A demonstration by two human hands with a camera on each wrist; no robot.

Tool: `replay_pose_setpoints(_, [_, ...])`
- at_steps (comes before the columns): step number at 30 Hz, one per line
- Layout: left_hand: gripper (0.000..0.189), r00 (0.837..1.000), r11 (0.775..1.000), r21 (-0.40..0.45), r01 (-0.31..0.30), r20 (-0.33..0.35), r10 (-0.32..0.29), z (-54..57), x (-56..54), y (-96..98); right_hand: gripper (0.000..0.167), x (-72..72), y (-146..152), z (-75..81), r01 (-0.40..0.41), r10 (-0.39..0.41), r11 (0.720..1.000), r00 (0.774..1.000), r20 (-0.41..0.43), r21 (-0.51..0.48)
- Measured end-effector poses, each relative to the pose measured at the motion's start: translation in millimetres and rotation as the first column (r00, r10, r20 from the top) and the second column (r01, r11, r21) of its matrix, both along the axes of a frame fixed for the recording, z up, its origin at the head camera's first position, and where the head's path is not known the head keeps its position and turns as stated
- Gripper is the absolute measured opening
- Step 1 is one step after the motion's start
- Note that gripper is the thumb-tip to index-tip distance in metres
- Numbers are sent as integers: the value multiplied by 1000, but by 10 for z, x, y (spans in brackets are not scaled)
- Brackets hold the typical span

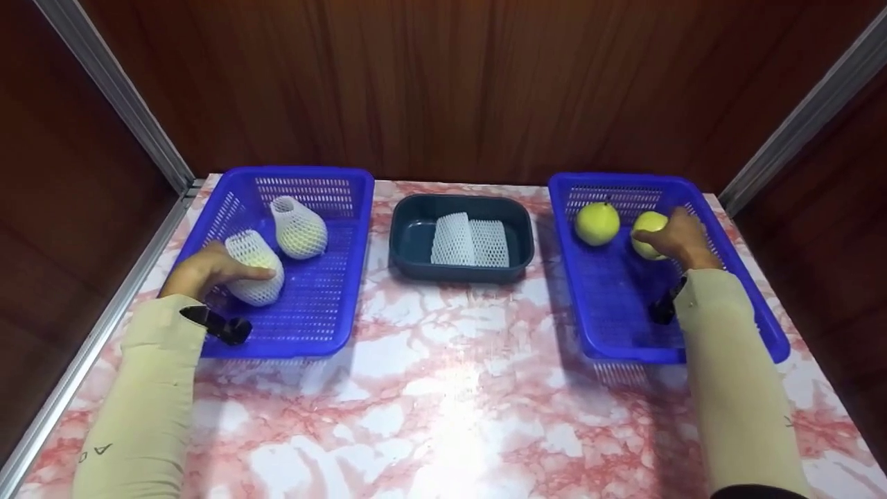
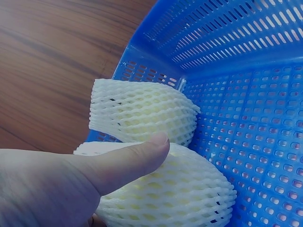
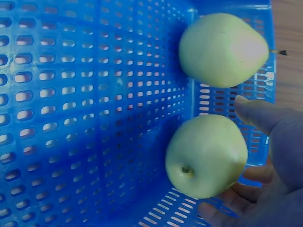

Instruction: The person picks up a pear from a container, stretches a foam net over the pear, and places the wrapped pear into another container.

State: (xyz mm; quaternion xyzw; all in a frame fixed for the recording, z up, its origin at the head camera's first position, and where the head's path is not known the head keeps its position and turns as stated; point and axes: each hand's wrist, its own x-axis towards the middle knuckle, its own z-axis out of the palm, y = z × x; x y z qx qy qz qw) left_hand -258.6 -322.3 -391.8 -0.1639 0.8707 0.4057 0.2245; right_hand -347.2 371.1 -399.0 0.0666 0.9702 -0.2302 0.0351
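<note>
My left hand (image 1: 208, 269) grips a pear in a white foam net (image 1: 258, 284) inside the left blue basket (image 1: 369, 242). Its thumb (image 2: 137, 158) lies across the net, and the other fingers are mostly hidden behind the fruit. Another netted pear (image 1: 301, 232) sits just beyond. In the right blue basket (image 1: 578, 305), my right hand (image 1: 682, 239) is spread around a bare yellow-green pear (image 3: 206, 156). In the right wrist view its thumb (image 3: 255, 111) stands apart from the fruit, while fingertips reach behind it. A second bare pear (image 1: 597, 224) rests beside that one.
Between the baskets stands a dark teal tub (image 1: 461, 274) with two white foam nets (image 1: 453, 239) in it. The tabletop (image 1: 443, 388) has a red and white marbled pattern. Brown wood-grain panels (image 1: 457, 83) rise behind and at both sides.
</note>
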Motion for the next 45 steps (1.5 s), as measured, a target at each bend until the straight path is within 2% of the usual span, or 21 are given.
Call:
replay_pose_setpoints(3, [113, 1000, 1000, -8, 2, 5, -2, 0, 0, 1, 94, 2, -10, -44, 0, 0, 999, 1000, 3, 48])
replay_pose_setpoints(6, [112, 1000, 1000, -9, 3, 2, -3, -4, 2, 4, 92, 9, -30, -79, -9, 10, 999, 1000, -9, 51])
replay_pose_setpoints(11, [112, 1000, 1000, 8, 2, -7, -2, -8, 2, 8, 94, 20, -59, -118, -33, 32, 998, 999, -32, -55])
replay_pose_setpoints(15, [112, 1000, 1000, -20, 16, -23, -16, -11, -4, 8, 108, 36, -61, -124, -33, 38, 993, 998, 42, -110])
replay_pose_setpoints(21, [114, 999, 998, -58, 36, -18, -37, -1, -4, -5, 118, 48, -40, -77, -22, 36, 996, 987, 158, -89])
replay_pose_setpoints(24, [114, 999, 998, -56, 42, -14, -43, 0, 0, -8, 109, 67, -11, -61, -49, 61, 996, 980, 188, -69])
replay_pose_setpoints(28, [113, 999, 999, -23, 41, 1, -41, 16, 6, -15, 88, 85, 15, -41, -85, 92, 996, 974, 208, -40])
replay_pose_setpoints(31, [113, 999, 1000, 1, 28, 26, -28, 52, 12, -22, 89, 91, 28, -21, -70, 88, 994, 962, 257, -79])
replay_pose_setpoints(35, [118, 999, 998, -54, 44, 13, -44, 120, 26, -33, 93, 100, 46, -3, -46, 80, 992, 946, 315, -114])
replay_pose_setpoints(38, [119, 998, 994, -97, 51, -17, -53, 179, 40, -41, 90, 105, 51, 7, -56, 89, 992, 943, 320, -111])
replay_pose_setpoints(42, [114, 998, 995, -97, 17, -60, -23, 279, 60, -33, 92, 106, 50, 33, -56, 94, 990, 942, 323, -127])
replay_pose_setpoints(45, [104, 992, 993, -121, -7, -122, -8, 365, 60, -7, 90, 100, 38, 66, -60, 92, 992, 950, 300, -113])
